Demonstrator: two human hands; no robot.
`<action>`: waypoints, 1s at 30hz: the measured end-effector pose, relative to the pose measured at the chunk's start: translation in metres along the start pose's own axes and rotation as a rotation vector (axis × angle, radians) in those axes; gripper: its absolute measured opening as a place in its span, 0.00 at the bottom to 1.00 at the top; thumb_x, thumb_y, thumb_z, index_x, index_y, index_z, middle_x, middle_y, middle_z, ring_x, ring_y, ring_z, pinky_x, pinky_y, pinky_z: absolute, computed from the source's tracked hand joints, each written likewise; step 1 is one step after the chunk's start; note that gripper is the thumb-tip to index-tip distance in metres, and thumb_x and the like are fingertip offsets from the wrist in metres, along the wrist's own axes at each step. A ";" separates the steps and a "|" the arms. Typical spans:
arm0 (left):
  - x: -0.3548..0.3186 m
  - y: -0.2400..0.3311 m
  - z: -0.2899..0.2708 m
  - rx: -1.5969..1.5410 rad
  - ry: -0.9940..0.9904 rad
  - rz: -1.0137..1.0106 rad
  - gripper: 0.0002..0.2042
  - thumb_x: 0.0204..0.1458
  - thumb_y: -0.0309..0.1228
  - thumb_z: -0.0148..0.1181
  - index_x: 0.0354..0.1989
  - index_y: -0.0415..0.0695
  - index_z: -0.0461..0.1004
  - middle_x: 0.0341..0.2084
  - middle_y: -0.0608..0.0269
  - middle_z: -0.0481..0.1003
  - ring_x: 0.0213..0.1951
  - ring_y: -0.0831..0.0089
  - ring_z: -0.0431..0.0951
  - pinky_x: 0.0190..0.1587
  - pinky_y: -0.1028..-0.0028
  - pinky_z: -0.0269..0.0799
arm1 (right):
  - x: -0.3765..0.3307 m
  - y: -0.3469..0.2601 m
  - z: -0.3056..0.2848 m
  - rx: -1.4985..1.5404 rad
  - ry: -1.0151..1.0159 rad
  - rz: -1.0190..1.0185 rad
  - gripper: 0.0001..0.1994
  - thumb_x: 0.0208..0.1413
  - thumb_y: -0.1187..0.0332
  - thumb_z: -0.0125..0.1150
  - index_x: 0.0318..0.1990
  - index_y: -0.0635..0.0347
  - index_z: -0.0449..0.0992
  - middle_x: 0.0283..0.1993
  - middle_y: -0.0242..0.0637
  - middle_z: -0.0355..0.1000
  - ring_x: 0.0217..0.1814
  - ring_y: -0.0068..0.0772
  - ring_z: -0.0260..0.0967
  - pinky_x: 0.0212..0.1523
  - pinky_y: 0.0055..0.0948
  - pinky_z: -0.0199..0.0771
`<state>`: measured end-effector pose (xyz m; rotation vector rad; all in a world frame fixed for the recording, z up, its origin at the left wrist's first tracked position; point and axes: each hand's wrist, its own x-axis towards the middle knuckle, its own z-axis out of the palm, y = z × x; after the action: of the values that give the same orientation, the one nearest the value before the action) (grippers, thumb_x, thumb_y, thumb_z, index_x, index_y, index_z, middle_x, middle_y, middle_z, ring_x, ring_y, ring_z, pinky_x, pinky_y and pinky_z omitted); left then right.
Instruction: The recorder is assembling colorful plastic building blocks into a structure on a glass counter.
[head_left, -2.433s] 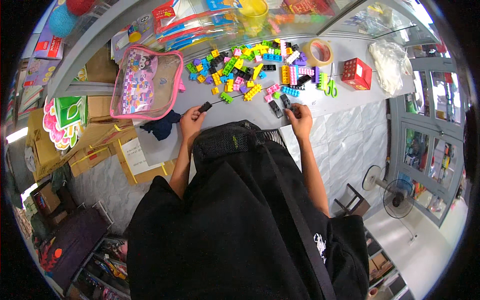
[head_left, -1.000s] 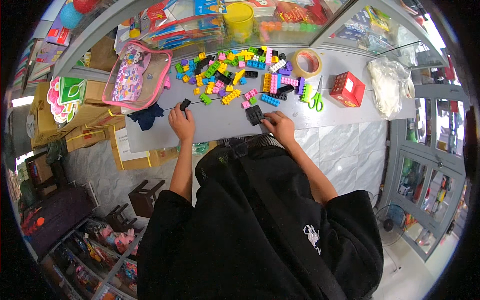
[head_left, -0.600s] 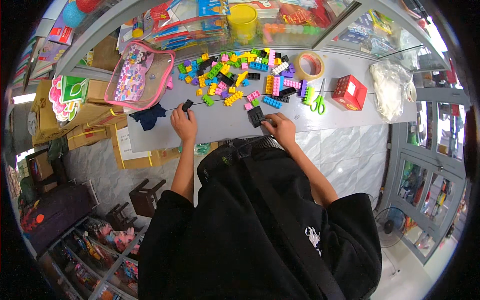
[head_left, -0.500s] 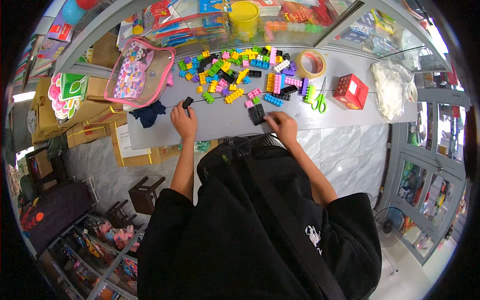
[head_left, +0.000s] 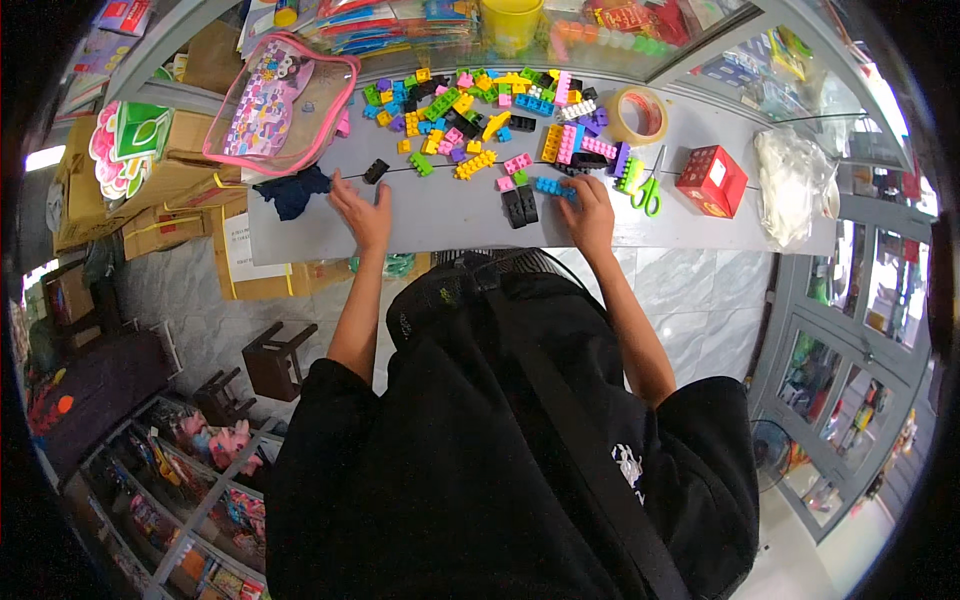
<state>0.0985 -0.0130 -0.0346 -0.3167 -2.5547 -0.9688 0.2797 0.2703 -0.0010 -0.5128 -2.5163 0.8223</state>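
Observation:
My left hand (head_left: 362, 212) rests over the left part of the grey table with its fingers spread, holding nothing. Just beyond its fingertips lies a small black toy brick (head_left: 376, 171). Thumb and fingers of my right hand (head_left: 591, 212) are closed at the right end of a long blue toy brick (head_left: 551, 187). To the left of that hand sit black toy bricks (head_left: 520, 207) side by side, apart from it. Pink bricks (head_left: 518, 163) and a yellow brick (head_left: 475, 165) lie farther off, in front of a mixed pile of coloured bricks (head_left: 440, 105).
Right of the bricks are a tape roll (head_left: 655, 117), green-handled scissors (head_left: 651, 190), a red box (head_left: 712, 181) and a clear plastic bag (head_left: 787, 190). At the left lie a pink-edged clear pouch (head_left: 325, 115) and dark cloth (head_left: 293, 192). A glass display case (head_left: 600, 75) borders the far side.
My left hand has let go of the small black brick and opened. My right hand has left the black bricks, moving up and right to the long blue brick.

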 end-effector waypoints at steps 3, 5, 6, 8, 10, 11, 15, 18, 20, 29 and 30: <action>0.009 0.043 -0.015 -0.102 -0.096 0.120 0.22 0.43 0.28 0.59 0.48 0.37 0.64 0.34 0.53 0.68 0.38 0.62 0.69 0.41 0.68 0.66 | -0.001 -0.005 -0.004 0.175 -0.082 0.089 0.12 0.40 0.74 0.62 0.36 0.61 0.72 0.36 0.39 0.69 0.36 0.39 0.68 0.35 0.31 0.69; 0.010 0.081 -0.021 -0.285 -0.540 0.098 0.13 0.44 0.26 0.58 0.39 0.36 0.71 0.29 0.56 0.72 0.33 0.69 0.73 0.35 0.72 0.69 | -0.005 -0.006 0.003 0.426 -0.218 0.400 0.14 0.42 0.73 0.62 0.39 0.62 0.72 0.34 0.41 0.70 0.32 0.38 0.68 0.34 0.28 0.69; 0.011 0.097 -0.016 -0.418 -0.806 -0.063 0.09 0.45 0.25 0.58 0.35 0.36 0.73 0.27 0.57 0.74 0.31 0.72 0.75 0.33 0.74 0.71 | -0.004 -0.004 0.011 0.503 -0.186 0.332 0.15 0.43 0.73 0.62 0.42 0.62 0.73 0.34 0.42 0.70 0.29 0.37 0.68 0.32 0.27 0.68; -0.007 0.089 0.015 -0.601 -1.222 -0.240 0.12 0.46 0.25 0.58 0.38 0.32 0.71 0.25 0.55 0.75 0.26 0.72 0.77 0.28 0.75 0.73 | -0.001 0.002 0.018 0.432 -0.188 0.238 0.15 0.43 0.73 0.62 0.42 0.63 0.73 0.34 0.42 0.70 0.30 0.37 0.68 0.32 0.27 0.69; -0.017 0.100 0.034 -0.515 -1.286 -0.354 0.12 0.46 0.24 0.57 0.38 0.29 0.70 0.26 0.53 0.75 0.26 0.71 0.77 0.27 0.75 0.74 | 0.000 0.000 0.021 0.361 -0.184 0.160 0.15 0.43 0.73 0.61 0.41 0.63 0.73 0.35 0.42 0.70 0.30 0.37 0.69 0.32 0.28 0.69; -0.023 0.104 0.043 -0.428 -1.352 -0.462 0.12 0.46 0.23 0.57 0.37 0.27 0.69 0.26 0.50 0.75 0.26 0.69 0.78 0.26 0.75 0.74 | 0.001 -0.002 0.020 0.356 -0.207 0.175 0.14 0.44 0.73 0.61 0.41 0.63 0.74 0.35 0.43 0.70 0.31 0.38 0.69 0.33 0.28 0.69; -0.033 0.112 0.061 -0.553 -1.248 -0.525 0.12 0.45 0.20 0.57 0.37 0.23 0.67 0.25 0.47 0.74 0.25 0.65 0.78 0.24 0.74 0.76 | -0.002 -0.013 0.019 0.343 -0.266 0.221 0.13 0.44 0.72 0.61 0.39 0.64 0.74 0.36 0.44 0.70 0.33 0.41 0.70 0.34 0.30 0.69; -0.032 0.114 0.063 -0.567 -1.219 -0.619 0.12 0.44 0.17 0.57 0.36 0.23 0.67 0.26 0.47 0.74 0.26 0.64 0.78 0.27 0.72 0.77 | -0.003 -0.012 0.021 0.353 -0.235 0.199 0.12 0.44 0.72 0.61 0.39 0.65 0.74 0.36 0.44 0.70 0.33 0.42 0.69 0.34 0.30 0.69; -0.034 0.113 0.065 -0.641 -1.205 -0.686 0.13 0.43 0.16 0.58 0.37 0.23 0.66 0.26 0.46 0.73 0.26 0.63 0.78 0.28 0.71 0.78 | -0.003 -0.011 0.022 0.361 -0.244 0.210 0.12 0.45 0.72 0.61 0.39 0.65 0.74 0.36 0.44 0.70 0.33 0.42 0.69 0.34 0.31 0.69; -0.038 0.120 0.058 -0.604 -1.115 -0.677 0.10 0.40 0.16 0.59 0.32 0.24 0.70 0.23 0.45 0.75 0.23 0.63 0.79 0.22 0.74 0.76 | -0.016 -0.011 0.026 0.509 -0.172 0.544 0.12 0.49 0.70 0.57 0.39 0.69 0.72 0.29 0.44 0.73 0.27 0.30 0.71 0.29 0.27 0.70; -0.039 0.118 0.059 -0.603 -1.113 -0.681 0.10 0.40 0.16 0.59 0.32 0.24 0.70 0.23 0.45 0.75 0.23 0.63 0.79 0.22 0.74 0.76 | -0.018 -0.013 0.026 0.538 -0.156 0.522 0.12 0.50 0.70 0.57 0.39 0.69 0.71 0.28 0.43 0.73 0.26 0.27 0.70 0.28 0.26 0.69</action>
<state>0.1572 0.1107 -0.0228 -0.1404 -3.3332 -2.3688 0.2787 0.2406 -0.0170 -0.9507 -2.1647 1.7216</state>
